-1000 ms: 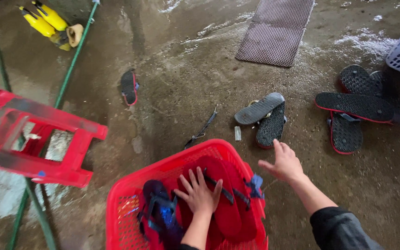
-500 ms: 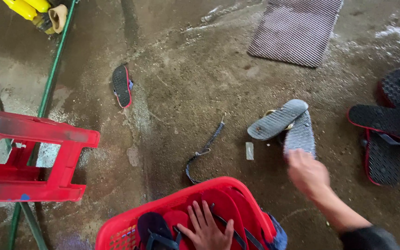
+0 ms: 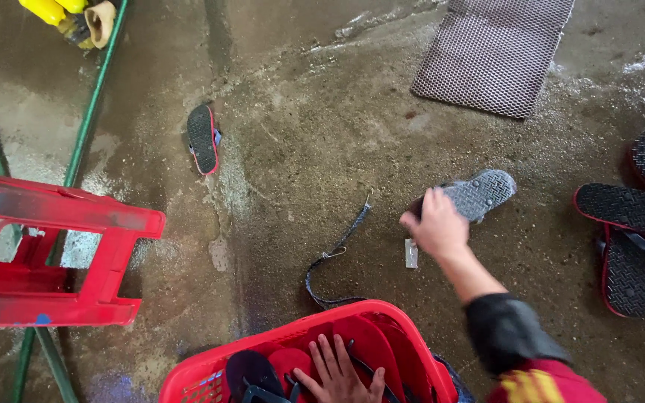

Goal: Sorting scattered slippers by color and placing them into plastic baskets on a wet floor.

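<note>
My right hand point(image 3: 436, 226) is closed over the near end of a grey flip-flop point(image 3: 479, 194), fingers curled round its edge; a second grey sandal may lie beneath it, but the hand hides that part and I cannot tell. The flip-flop lies sole-up on the wet concrete floor point(image 3: 300, 149), its long axis running from the hand up and to the right, so the free end points away from me and away from the basket. The grip sits at the lower-left end of that axis. My left hand point(image 3: 337, 373) rests flat, fingers spread, on the red and dark sandals inside the red plastic basket point(image 3: 382, 317) at the bottom edge of the view; it grips nothing that I can see. The basket lies below and to the left of the right hand, near but not touching. Between the two, a loose dark strap point(image 3: 334, 257) curls on the floor, and a small pale tag point(image 3: 410, 254) lies just beside the right wrist. Further out: a stack of black red-edged flip-flops point(image 3: 632, 224) to the right, a single black sandal point(image 3: 203, 138) to the upper left, a ribbed mat point(image 3: 494, 52) above, a red plastic stool point(image 3: 46, 254) and a green hose point(image 3: 91, 112) to the left.
</note>
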